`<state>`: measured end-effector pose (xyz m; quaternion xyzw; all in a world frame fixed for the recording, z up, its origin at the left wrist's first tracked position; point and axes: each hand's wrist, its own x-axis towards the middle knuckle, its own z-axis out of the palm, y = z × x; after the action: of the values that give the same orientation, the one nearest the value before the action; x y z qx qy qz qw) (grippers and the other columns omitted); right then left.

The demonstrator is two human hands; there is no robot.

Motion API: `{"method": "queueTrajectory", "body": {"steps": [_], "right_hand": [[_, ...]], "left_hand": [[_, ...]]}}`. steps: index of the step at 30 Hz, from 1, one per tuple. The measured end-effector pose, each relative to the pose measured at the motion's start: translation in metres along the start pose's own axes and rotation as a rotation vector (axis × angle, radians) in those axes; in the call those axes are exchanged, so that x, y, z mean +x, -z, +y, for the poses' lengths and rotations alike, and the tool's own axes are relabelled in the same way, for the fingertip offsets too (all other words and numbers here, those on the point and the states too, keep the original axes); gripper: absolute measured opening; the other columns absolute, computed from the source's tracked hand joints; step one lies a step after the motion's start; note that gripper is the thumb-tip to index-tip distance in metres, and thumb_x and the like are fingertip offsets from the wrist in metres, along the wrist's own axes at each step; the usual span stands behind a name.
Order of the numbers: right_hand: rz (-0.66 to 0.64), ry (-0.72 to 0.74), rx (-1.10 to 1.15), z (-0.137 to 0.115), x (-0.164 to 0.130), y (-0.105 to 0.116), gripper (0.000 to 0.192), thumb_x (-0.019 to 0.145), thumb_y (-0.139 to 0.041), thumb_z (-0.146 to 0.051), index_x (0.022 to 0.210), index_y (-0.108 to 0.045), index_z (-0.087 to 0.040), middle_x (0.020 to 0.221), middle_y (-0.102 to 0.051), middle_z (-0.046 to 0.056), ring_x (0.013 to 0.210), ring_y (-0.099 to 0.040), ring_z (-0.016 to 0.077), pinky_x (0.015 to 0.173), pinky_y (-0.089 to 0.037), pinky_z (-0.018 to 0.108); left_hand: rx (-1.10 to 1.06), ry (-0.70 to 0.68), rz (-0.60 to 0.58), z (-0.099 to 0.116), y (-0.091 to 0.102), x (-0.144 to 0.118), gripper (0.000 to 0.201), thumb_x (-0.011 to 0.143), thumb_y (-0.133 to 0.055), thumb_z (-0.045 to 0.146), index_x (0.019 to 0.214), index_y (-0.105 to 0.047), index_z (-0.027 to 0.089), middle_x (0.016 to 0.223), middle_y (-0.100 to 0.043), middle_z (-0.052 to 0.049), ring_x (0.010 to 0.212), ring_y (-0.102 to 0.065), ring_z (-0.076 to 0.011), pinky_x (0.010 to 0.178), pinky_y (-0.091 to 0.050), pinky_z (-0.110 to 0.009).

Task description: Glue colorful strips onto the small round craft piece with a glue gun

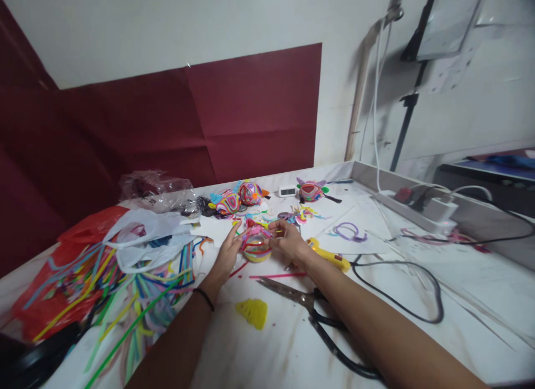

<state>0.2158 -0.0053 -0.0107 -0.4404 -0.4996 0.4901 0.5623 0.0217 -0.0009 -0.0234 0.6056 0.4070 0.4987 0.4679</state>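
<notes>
Head view, centre of frame: a small round craft ball (256, 245) wrapped in bright foam strips sits on the white table (259, 355), held between both hands.
Left hand (228, 255): at the ball's left side, fingers stretched long and fairly flat, the tips pressing the wrapped surface; it steadies rather than grips.
Right hand (288, 241): at the ball's right side, thumb and fingertips drawn narrow, pinching what looks like a thin strip end against the ball; the strip itself is too small to make out clearly.
Just beside the right wrist: a yellow glue gun (330, 256) lying on the table, its black cord (401, 305) looping to the lower right.
Lower centre: black-handled scissors (317, 316), partly under the right forearm; a pink strip (276, 276) and a yellow foam scrap (252, 312) lie near them.
Left of frame: a heap of loose coloured strips (125, 300) spilling from red and white plastic bags (137, 233).
Upper centre, at the table's far edge: three finished decorated balls (251, 195).
Step in hand: by the look of it, laying a strip onto the ball and pressing it down.
Next move calls for: a firm, even press along the strip while the left hand keeps the ball from rolling.
</notes>
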Motion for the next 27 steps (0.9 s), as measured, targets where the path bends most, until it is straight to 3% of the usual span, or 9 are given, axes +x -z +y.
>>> {"method": "queueTrajectory", "body": {"steps": [12, 21, 27], "right_hand": [[0.003, 0.031, -0.015, 0.0057, 0.0029, 0.0005, 0.041, 0.044, -0.078, -0.022, 0.080, -0.057, -0.020, 0.073, -0.056, -0.004, 0.068, -0.051, 0.0136, 0.062, -0.045, 0.027], [0.012, 0.038, -0.023, 0.0075, 0.0033, 0.0003, 0.041, 0.044, -0.077, -0.024, 0.079, -0.057, -0.020, 0.073, -0.055, -0.004, 0.069, -0.052, 0.0139, 0.063, -0.044, 0.028], [0.004, 0.029, -0.020, 0.0064, 0.0028, 0.0005, 0.039, 0.045, -0.076, -0.022, 0.080, -0.057, -0.021, 0.072, -0.056, -0.004, 0.068, -0.052, 0.0139, 0.062, -0.045, 0.028]], "left_hand": [[-0.064, 0.003, -0.034, -0.0044, -0.0012, 0.0027, 0.062, 0.084, -0.058, 0.034, 0.142, -0.039, 0.024, 0.135, -0.057, -0.010, 0.123, -0.054, -0.0245, 0.105, -0.041, -0.040], [-0.089, 0.024, 0.008, 0.0021, -0.0057, 0.0007, 0.049, 0.079, -0.059, 0.027, 0.127, -0.057, 0.019, 0.136, -0.055, -0.010, 0.127, -0.050, -0.0259, 0.107, -0.039, -0.040], [-0.090, 0.080, 0.003, 0.0043, -0.0052, -0.0010, 0.040, 0.078, -0.060, 0.029, 0.117, -0.065, 0.018, 0.126, -0.063, -0.009, 0.119, -0.057, -0.0257, 0.105, -0.041, -0.040]]}}
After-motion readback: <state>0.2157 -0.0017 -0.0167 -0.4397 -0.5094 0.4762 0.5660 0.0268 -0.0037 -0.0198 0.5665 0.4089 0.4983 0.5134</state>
